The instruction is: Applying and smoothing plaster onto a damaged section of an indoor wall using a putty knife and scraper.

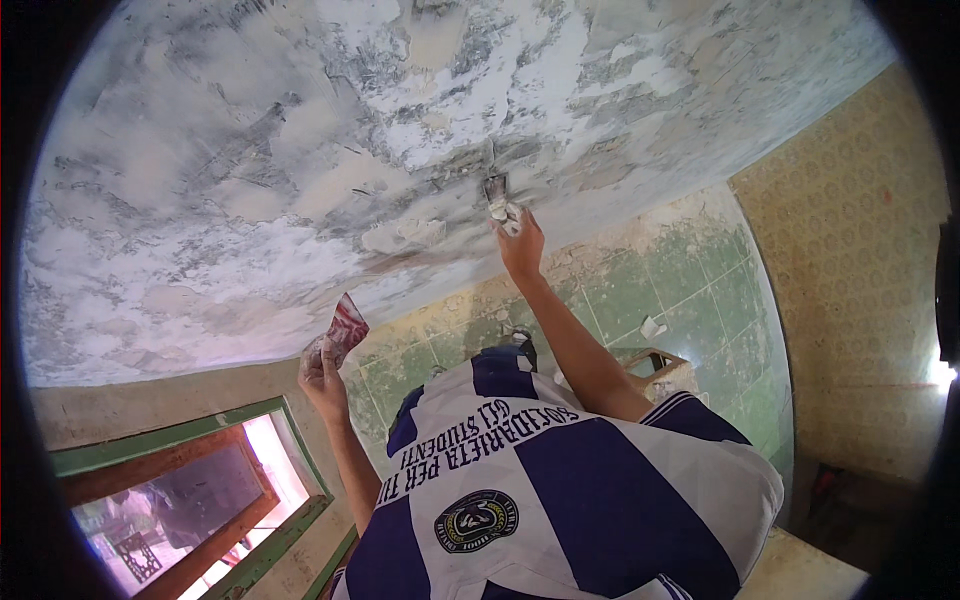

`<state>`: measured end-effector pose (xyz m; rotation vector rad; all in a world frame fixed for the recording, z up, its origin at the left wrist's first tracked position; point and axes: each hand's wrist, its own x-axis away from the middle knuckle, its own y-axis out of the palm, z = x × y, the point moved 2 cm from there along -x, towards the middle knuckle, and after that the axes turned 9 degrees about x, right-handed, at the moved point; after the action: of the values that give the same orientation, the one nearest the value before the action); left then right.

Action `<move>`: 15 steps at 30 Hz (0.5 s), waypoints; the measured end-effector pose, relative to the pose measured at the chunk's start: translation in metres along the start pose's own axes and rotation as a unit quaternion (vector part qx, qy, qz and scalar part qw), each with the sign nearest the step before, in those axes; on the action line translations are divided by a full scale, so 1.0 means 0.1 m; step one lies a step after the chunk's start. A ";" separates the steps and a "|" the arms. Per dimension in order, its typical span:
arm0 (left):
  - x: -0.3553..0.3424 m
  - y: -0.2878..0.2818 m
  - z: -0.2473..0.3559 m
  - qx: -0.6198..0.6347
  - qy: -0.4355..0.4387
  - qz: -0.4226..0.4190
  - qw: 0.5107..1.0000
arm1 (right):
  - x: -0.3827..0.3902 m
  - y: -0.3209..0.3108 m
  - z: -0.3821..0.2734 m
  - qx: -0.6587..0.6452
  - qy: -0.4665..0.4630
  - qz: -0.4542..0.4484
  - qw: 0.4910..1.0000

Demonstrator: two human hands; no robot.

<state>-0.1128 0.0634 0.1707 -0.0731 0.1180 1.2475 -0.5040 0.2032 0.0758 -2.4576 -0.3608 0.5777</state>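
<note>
My right hand (pixel 522 245) is raised to the patchy wall (pixel 400 90) and closed around a small putty knife (pixel 496 187). Its blade meets a grey, rough patch of plaster, and whitish residue covers the lower part of the tool. Lower and to the left, my left hand (pixel 322 378) pinches a red-and-white piece of sheet (pixel 348 324) with a pointed upper corner. Pale dust or paste marks the fingers of that hand. Whether anything lies on the sheet's far side is hidden.
A window with a green frame (pixel 170 432) stands at the lower left. Below are dusty green floor tiles (pixel 625 295) with a white scrap (pixel 652 327) on them. Beside my right arm is a worn wooden object (pixel 655 368). A yellowish patterned wall (pixel 850 250) rises at the right.
</note>
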 end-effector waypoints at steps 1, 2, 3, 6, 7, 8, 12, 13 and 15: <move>-0.04 0.01 -0.01 0.007 0.003 -0.015 1.000 | -0.03 0.04 0.01 0.030 -0.008 0.029 0.999; -0.08 0.02 -0.02 0.013 0.007 -0.030 0.999 | -0.04 0.08 0.05 0.061 -0.017 0.057 0.996; -0.10 0.02 -0.03 0.016 0.009 -0.033 0.999 | -0.01 0.11 0.11 0.062 -0.017 0.061 0.996; -0.19 -0.01 -0.05 0.015 0.011 -0.041 0.999 | 0.14 0.16 0.21 0.095 -0.015 0.051 0.994; -0.20 -0.01 -0.04 0.015 0.014 -0.034 0.999 | 0.20 0.12 0.23 0.077 0.012 0.003 0.997; -0.20 -0.02 -0.03 0.015 0.017 -0.028 0.999 | 0.23 0.11 0.24 0.060 0.039 -0.045 0.996; -0.21 -0.05 -0.02 0.012 0.032 -0.030 0.999 | 0.14 0.01 0.18 0.008 0.041 -0.012 0.999; -0.19 -0.06 -0.02 0.006 0.029 -0.020 0.999 | 0.08 -0.06 0.04 0.000 0.019 -0.007 1.000; -0.18 -0.05 -0.05 0.001 0.026 -0.013 1.000 | 0.00 -0.09 -0.04 -0.007 -0.002 0.002 1.000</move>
<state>-0.1136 0.0444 0.1676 -0.1045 0.1634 1.2188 -0.5037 0.2080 0.0837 -2.4710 -0.3634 0.5841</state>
